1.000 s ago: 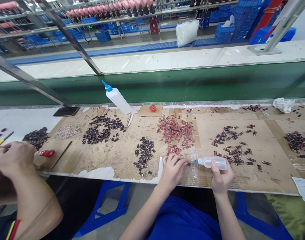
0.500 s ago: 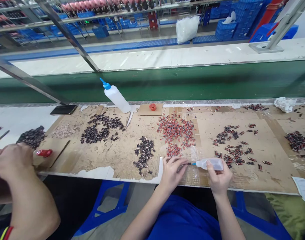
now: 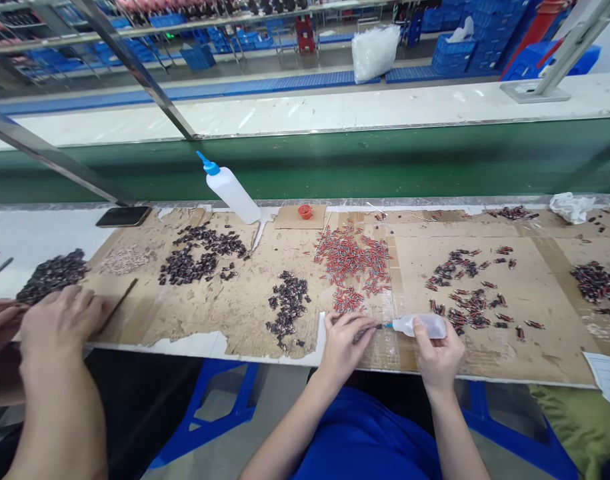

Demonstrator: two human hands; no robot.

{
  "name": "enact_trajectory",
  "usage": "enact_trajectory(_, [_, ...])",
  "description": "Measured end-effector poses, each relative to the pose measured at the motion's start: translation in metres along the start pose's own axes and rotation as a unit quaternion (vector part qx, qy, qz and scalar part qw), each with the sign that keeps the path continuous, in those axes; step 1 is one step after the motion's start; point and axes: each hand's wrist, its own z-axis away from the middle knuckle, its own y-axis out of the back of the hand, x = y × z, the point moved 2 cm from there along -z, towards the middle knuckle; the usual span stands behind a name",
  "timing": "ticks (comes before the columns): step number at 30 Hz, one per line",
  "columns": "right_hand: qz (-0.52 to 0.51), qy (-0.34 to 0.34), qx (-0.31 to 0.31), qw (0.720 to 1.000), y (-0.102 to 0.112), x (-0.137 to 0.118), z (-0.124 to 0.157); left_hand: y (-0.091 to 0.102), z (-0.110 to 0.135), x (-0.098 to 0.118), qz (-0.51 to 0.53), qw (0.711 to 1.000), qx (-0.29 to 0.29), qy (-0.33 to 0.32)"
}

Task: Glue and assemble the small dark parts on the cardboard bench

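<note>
My left hand (image 3: 349,339) is closed in a pinch on a small dark part (image 3: 379,326), mostly hidden by the fingers. In my right hand (image 3: 439,357) lies a small translucent squeeze bottle (image 3: 419,326), tipped sideways, its blue nozzle (image 3: 389,325) pointing left at the part. Whether the tip touches it I cannot tell. Just beyond my left hand is a pile of small red and silver parts (image 3: 352,260). Left of it sits a heap of small black parts (image 3: 288,303). Joined red and black pieces (image 3: 469,310) are scattered to the right of the bottle.
A larger white bottle with a blue cap (image 3: 233,193) leans at the back, near a red cap (image 3: 305,211). Another person's hand (image 3: 65,317) works at the left by black parts (image 3: 52,273). A phone (image 3: 123,216) and crumpled white plastic (image 3: 572,208) lie along the back.
The other person's hand has moved right and now covers where the red object lay. My two hands and the squeeze bottle have stayed almost still.
</note>
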Motion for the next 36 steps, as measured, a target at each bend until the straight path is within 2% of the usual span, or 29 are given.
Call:
enact_trajectory(5, [-0.007, 0.012, -0.001, 1.000, 0.000, -0.006, 0.000, 0.001, -0.001, 0.001, 0.005, 1.000, 0.002, -0.005])
enact_trajectory(11, [0.000, 0.020, -0.030, 0.999, -0.002, -0.005, -0.001, 0.001, -0.001, 0.002, 0.007, 1.000, -0.013, 0.023])
enact_trajectory(17, [0.000, -0.003, -0.006, 1.000, 0.001, 0.001, -0.002, 0.000, 0.000, 0.003, 0.009, 1.000, -0.008, 0.017])
enact_trajectory(23, [-0.083, -0.024, 0.057, 0.995, 0.005, 0.008, -0.006, 0.001, 0.000, 0.001, 0.015, 1.000, 0.005, 0.000])
enact_trajectory(27, [-0.090, -0.005, 0.031, 0.995, -0.004, 0.006, -0.016, 0.008, 0.002, -0.001, 0.083, 0.996, 0.032, -0.004])
enact_trajectory(30, [-0.050, -0.004, 0.018, 0.999, -0.010, 0.008, -0.022, 0.014, 0.006, -0.005, 0.190, 0.979, 0.065, 0.043])
enact_trajectory(33, [-0.035, -0.005, 0.003, 0.999, -0.012, 0.013, -0.024, 0.019, 0.010, -0.009, 0.309, 0.939, 0.087, 0.127])
enact_trajectory(36, [-0.030, 0.048, 0.002, 0.998, -0.006, 0.010, -0.019, 0.022, 0.011, -0.011, 0.371, 0.905, 0.095, 0.188])
